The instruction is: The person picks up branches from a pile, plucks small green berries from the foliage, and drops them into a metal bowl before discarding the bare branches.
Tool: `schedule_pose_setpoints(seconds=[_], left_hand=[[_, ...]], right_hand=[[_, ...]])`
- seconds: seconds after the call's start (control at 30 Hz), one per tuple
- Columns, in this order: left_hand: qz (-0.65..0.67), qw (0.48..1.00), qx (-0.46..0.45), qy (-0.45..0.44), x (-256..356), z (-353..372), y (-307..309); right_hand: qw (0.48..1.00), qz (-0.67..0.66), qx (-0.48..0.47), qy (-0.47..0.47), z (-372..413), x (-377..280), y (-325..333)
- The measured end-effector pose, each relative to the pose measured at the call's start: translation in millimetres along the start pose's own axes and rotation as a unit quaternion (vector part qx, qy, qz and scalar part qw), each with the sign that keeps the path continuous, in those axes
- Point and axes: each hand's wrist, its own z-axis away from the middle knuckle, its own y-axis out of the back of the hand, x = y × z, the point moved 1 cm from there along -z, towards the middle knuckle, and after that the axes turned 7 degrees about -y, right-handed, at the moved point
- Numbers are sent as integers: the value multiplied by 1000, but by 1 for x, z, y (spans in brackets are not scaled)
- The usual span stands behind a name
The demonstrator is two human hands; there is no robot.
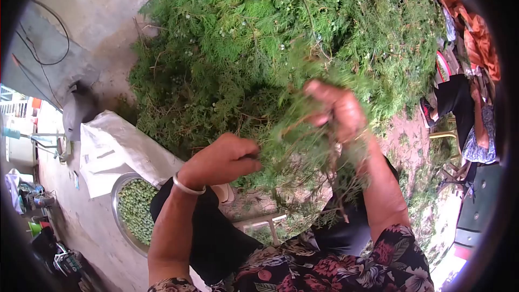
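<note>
My right hand (341, 111) is closed around a leafy evergreen branch (292, 146), which is blurred by motion and hangs down in front of my lap. Left of that branch, my left hand (221, 161) has its fingers curled together, close to the outer sprigs. Whatever may be between those fingers is hidden. Beyond both hands rises a large heap of green evergreen branches (232, 38), dotted with small pale cones. Beside my left forearm stands a round metal basin (115, 200) holding many small green cones (138, 213).
A white sack (121, 143) lies between the basin and the heap. At the right sits another person (459, 103) in dark trousers, near an orange cloth (473, 35). Black cables (51, 57) hang at the far left. Cut greenery litters the floor around a small frame (267, 226).
</note>
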Motion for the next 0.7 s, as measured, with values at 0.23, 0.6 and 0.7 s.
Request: schedule_pose_setpoints(seconds=[0.23,0.6,0.7], left_hand=[[547,800,242,45,2,2,-14],[393,870,297,-19,4,-29,-19],[389,865,317,-19,6,-38,-25]], right_hand=[[988,-136,-18,70,-2,-17,30],[980,-161,-102,50,-1,-12,22],[994,-100,-38,36,2,-7,9]])
